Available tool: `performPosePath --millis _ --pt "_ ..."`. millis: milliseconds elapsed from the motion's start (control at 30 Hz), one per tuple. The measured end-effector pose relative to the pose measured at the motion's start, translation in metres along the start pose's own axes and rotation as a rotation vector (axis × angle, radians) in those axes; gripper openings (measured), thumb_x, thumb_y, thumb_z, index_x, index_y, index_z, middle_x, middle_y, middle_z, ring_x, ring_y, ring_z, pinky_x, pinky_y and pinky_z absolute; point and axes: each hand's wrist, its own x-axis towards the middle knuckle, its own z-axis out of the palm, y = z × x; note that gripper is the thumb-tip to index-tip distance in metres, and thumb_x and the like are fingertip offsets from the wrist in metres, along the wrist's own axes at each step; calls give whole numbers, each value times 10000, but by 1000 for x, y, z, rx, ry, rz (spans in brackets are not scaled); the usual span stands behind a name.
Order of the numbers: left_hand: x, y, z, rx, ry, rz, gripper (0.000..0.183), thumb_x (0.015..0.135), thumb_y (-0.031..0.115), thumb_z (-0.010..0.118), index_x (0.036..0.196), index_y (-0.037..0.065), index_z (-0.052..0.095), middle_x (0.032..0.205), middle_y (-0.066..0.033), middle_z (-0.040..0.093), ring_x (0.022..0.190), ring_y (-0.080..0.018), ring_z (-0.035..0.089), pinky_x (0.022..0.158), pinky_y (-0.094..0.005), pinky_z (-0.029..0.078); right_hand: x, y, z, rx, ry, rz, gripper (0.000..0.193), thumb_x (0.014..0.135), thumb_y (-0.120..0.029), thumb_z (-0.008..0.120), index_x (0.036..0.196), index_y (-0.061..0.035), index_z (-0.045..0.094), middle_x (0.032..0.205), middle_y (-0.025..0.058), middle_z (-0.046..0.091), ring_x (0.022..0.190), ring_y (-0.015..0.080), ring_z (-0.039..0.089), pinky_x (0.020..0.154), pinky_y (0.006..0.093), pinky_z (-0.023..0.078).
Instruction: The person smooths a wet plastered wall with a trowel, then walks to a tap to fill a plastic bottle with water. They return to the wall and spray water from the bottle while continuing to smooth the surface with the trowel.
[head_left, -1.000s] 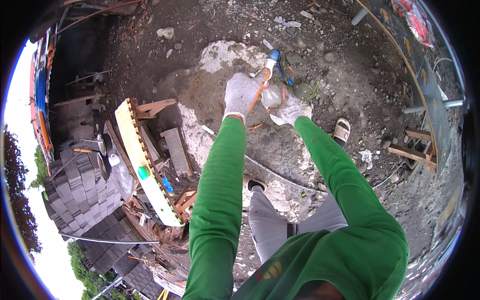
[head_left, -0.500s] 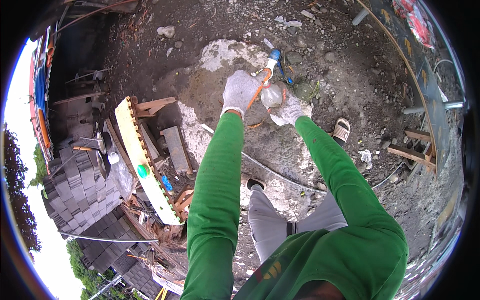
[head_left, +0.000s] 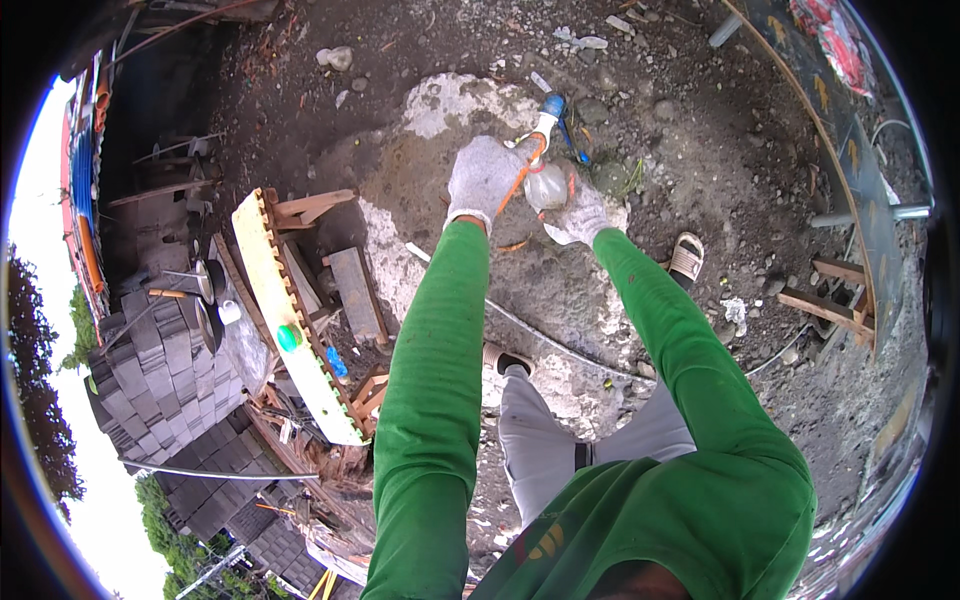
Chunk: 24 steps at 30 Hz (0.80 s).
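Both my hands wear pale knitted gloves, held out close together over the ground. My right hand (head_left: 582,214) is closed around a clear, rounded plastic container (head_left: 545,188), whether bottle or bag I cannot tell. Beyond it, in line, is a white piece with a blue end (head_left: 551,108), and a thin blue piece (head_left: 572,142) lies beside that. My left hand (head_left: 484,180) is closed next to the container, its fingertips hidden. An orange strip (head_left: 517,185) runs along its inner side, seemingly pinched there.
A pale rock slab (head_left: 455,105) and dirt lie below my hands. A thin grey hose (head_left: 560,345) crosses before my sandalled feet. At left stand a yellow notched plank (head_left: 285,310) and stacked grey blocks (head_left: 165,365). Boards (head_left: 825,308) lie at right beside a curved metal sheet (head_left: 845,150).
The whole view has shifted very slightly. Both hands keep nearly the same grip and place around the clear container and orange strip.
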Motion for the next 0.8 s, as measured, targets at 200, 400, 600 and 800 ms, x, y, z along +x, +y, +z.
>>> performPosePath --millis 200,400,600,800 --pt "3 -2 1 27 2 29 670 776 657 679 867 -2 754 845 -248 710 888 -401 697 783 -462 527 3 5 3 -46 -42 37 1162 616 -543 868 1477 8 317 1346 277 532 1223 423 532 1036 450 457" --pt "2 -2 1 -30 38 15 671 785 663 672 848 0 753 814 -244 706 852 -405 694 758 -471 522 -7 -4 -12 -22 -53 31 1073 630 -364 902 1492 -94 322 1362 221 541 1235 417 524 1036 466 455" --pt "3 -2 -1 13 15 29 681 810 661 658 783 -16 734 753 -191 710 798 -352 706 754 -419 533 -7 -3 -14 -20 -25 -6 1021 634 -329 897 1471 -103 357 1366 215 540 1233 418 526 1044 469 448" --pt "-3 4 -5 -28 11 -17 671 800 654 662 808 -13 743 783 -216 709 829 -382 701 751 -446 528 3 8 -2 -128 -96 28 1129 620 -598 830 1483 -73 328 1378 235 519 1254 411 513 1058 457 437"
